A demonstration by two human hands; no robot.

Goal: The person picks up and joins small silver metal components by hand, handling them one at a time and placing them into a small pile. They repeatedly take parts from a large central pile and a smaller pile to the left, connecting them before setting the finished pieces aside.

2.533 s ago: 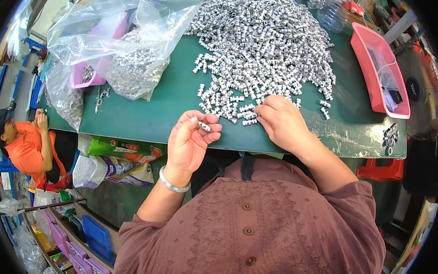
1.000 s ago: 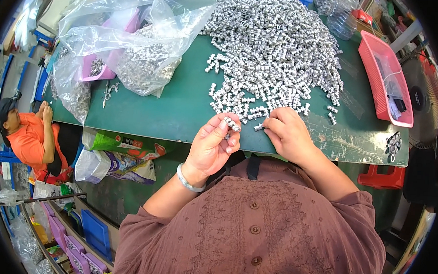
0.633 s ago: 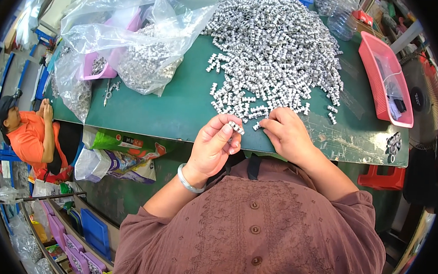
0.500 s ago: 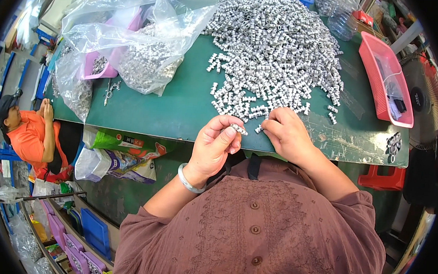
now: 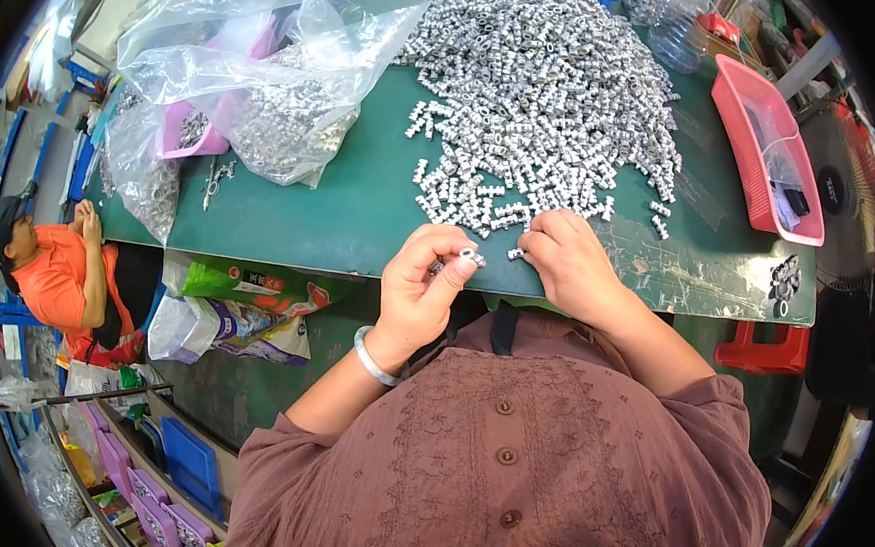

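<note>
My left hand point(image 5: 423, 285) is closed, pinching a small silvery metal part point(image 5: 471, 257) between thumb and forefinger just over the table's near edge. A bit of another such piece shows by the curled fingers. Over the table, my right hand point(image 5: 570, 262) is closed too, its fingertips at a second small metal part point(image 5: 516, 253); the lower fingers are folded under and partly hidden. Beyond both hands spreads a large heap of small ridged metal parts point(image 5: 554, 90), with loose ones scattered along its near side.
The green table point(image 5: 290, 229) bears a clear plastic bag point(image 5: 311, 130) of small parts and a purple scoop-like bin point(image 5: 200, 139) at left. At right stand a pink basket point(image 5: 766, 143), a fan point(image 5: 843, 188) and a red stool point(image 5: 763, 349). A person in orange point(image 5: 62, 271) sits at far left.
The part in my left hand has turned so that its ring-shaped end shows. My right hand keeps its place near the second part, and the view has shifted slightly.
</note>
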